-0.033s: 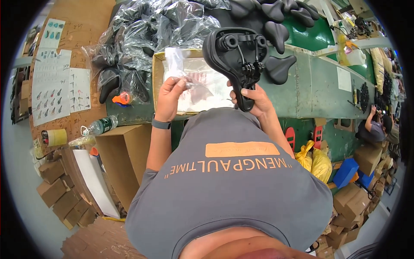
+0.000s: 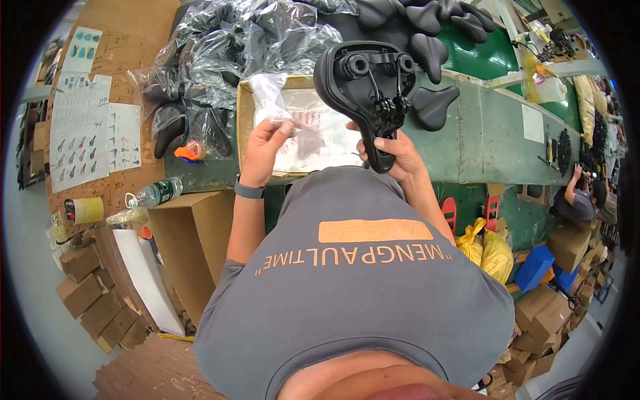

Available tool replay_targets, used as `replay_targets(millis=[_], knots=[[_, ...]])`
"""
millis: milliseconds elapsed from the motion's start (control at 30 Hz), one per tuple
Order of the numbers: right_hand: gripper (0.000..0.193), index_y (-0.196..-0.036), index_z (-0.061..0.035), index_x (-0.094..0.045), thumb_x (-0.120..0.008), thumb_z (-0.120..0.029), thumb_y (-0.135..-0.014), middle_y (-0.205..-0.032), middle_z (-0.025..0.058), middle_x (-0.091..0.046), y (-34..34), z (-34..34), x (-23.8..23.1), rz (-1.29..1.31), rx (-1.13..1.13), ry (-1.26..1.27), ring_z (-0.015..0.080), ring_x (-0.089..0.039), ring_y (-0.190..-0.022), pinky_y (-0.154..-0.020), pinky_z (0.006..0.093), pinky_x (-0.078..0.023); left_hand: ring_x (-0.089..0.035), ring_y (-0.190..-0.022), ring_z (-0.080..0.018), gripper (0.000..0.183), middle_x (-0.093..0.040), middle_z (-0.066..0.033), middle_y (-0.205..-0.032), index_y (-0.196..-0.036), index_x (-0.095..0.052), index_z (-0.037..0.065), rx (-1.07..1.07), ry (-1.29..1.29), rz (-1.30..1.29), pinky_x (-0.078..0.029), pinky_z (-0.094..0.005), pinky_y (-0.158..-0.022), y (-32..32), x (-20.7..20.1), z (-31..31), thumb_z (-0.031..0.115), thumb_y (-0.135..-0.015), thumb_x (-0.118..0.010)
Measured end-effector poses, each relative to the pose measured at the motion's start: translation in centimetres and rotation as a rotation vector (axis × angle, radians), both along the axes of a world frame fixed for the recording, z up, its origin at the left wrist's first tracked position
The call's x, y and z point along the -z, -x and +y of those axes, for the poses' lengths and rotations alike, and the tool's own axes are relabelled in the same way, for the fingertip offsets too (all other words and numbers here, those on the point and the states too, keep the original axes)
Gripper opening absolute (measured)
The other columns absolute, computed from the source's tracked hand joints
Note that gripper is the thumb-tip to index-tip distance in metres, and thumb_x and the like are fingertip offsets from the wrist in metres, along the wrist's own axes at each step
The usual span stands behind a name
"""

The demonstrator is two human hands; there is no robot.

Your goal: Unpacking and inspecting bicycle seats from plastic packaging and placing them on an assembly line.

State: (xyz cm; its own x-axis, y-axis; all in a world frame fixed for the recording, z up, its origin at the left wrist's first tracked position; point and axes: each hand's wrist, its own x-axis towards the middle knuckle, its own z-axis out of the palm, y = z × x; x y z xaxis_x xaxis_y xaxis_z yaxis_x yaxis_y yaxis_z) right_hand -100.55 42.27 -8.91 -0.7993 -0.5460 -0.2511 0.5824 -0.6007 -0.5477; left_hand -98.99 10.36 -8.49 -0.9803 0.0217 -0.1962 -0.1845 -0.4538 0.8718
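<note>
My right hand [image 2: 400,153] grips a black bicycle saddle [image 2: 343,87] by its narrow nose. The saddle is held with its underside showing: two round springs, metal rails and a clamp. Beside it, my left hand [image 2: 268,145] pinches a clear plastic bag [image 2: 308,137] between thumb and fingers. A whitish crumpled part [image 2: 270,97] stands up beyond those fingers. Both hands are over the near side of a shallow cardboard box [image 2: 244,120], where flat clear plastic with red print lies. The saddle is outside the bag, a little apart from it.
Plastic-wrapped saddles [image 2: 227,47] are heaped at the far left of the green bench [image 2: 487,140]. Bare saddles [image 2: 433,107] lie at the far right. An orange tape dispenser [image 2: 190,151], a bottle [image 2: 160,191] and an open carton [image 2: 190,233] are to the left. Another person [image 2: 581,200] is at far right.
My left hand has shifted slightly right, and the plastic bag in it has changed shape. The saddle in my right hand has barely moved.
</note>
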Motion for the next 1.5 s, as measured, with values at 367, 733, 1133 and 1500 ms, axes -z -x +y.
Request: replay_targets(millis=[367,733,1133,1500], knots=[[0.062,-0.143,-0.0008,-0.049,-0.077,-0.003,-0.087,-0.113,0.0163,-0.069,-0.9,-2.8,-0.7,0.051,-0.035,-0.243,0.025,-0.073,-0.092,-0.078,0.0384,-0.062,-0.071,-0.077,-0.013,0.008,-0.078,-0.0088,-0.088,-0.099,-0.077,-0.003,0.348,0.511,-0.046,-0.058,-0.0306,-0.075,-1.6,0.4,5.0,0.003,-0.099,-0.073],[0.052,-0.139,0.0021,-0.055,-0.076,-0.006,-0.092,-0.12,0.0179,-0.068,-1.7,1.1,0.3,0.081,0.078,-0.015,0.0267,-0.072,-0.101,-0.081,0.0393,-0.061,-0.063,-0.085,-0.0155,0.017,-0.069,-0.0034,-0.098,-0.113,-0.067,0.008,-0.108,-0.685,-0.043,-0.051,-0.0346,-0.078,0.3,-2.4,-3.1,0.022,-0.11,-0.058],[0.086,-0.157,-0.0079,-0.046,-0.078,0.004,-0.078,-0.133,0.0231,-0.068,-1.0,-0.7,-0.7,0.921,0.03,-1.384,0.0446,-0.068,-0.118,-0.099,0.0474,-0.056,-0.047,-0.061,-0.0002,0.017,-0.064,0.0057,-0.075,-0.108,-0.079,0.0,-0.213,0.369,0.133,-0.034,-0.02,-0.054,5.1,-3.5,6.0,0.016,-0.105,-0.074],[0.056,-0.151,0.0012,-0.045,-0.067,-0.018,-0.103,-0.114,0.0205,-0.072,2.1,1.5,7.4,-0.333,-0.024,-0.09,0.0274,-0.076,-0.081,-0.065,0.0372,-0.063,-0.065,-0.067,-0.0206,0.013,-0.069,-0.0093,-0.077,-0.102,-0.08,0.002,0.414,0.709,0.628,-0.049,-0.0335,-0.062,6.2,-6.0,10.1,-0.002,-0.09,-0.077]])
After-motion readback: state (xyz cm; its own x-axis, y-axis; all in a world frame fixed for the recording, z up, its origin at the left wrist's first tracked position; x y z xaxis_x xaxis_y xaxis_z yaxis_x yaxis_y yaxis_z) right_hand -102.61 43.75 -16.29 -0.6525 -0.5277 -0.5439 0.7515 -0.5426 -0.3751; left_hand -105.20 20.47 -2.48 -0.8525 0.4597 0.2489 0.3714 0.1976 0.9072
